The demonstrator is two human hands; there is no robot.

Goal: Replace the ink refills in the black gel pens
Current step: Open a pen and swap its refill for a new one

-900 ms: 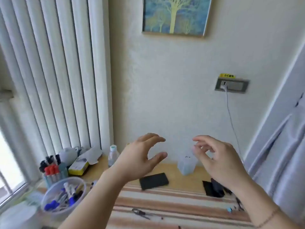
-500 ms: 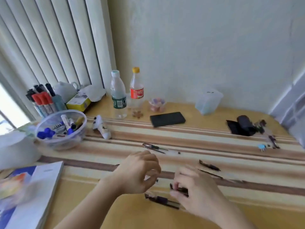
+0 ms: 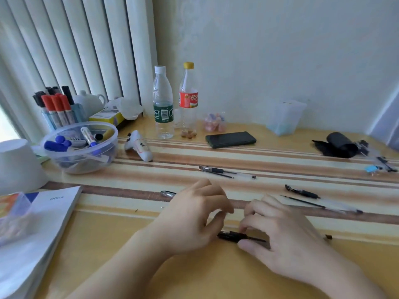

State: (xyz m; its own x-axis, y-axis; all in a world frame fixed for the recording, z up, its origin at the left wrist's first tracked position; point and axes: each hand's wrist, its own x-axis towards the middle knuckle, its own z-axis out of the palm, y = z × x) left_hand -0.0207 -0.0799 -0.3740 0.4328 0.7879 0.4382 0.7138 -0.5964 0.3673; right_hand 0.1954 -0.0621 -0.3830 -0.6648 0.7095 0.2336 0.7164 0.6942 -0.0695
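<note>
You are at the start of the job: picking up the first pen (image 3: pixel 235 236) from the near part of the table (image 3: pixel 194 277). It lies flat between your two hands, a dark barrel with a thin dark tip pointing to the right.

Your right hand (image 3: pixel 287 240) is half closed over it. The thumb lies on the table just beside the tip, on the near side, and a fingertip comes down at the far side of the barrel. It looks like a pinch that is closing, but I cannot tell if the pen is already held or only touched.

Your left hand (image 3: pixel 194 219) is curled, with the fingers bent down toward the left end of the pen. I cannot see that it holds anything; the fingertips are turned away from the camera.

For the next move, I judge you need a firm hold at both ends, so that one hand keeps the barrel and the other unscrews the tip part. The pen is thin and lies flat, so it can roll away when you pinch it.

More pen parts wait further back: one group (image 3: pixel 226 172) in the middle of the table and another group (image 3: pixel 319 200) to the right, well apart from your hands. Which of these are new refills and which are used I cannot make out. A silver piece (image 3: pixel 168 193) shows behind your left hand, partly hidden. The pen's right part is covered by your right hand.
</note>
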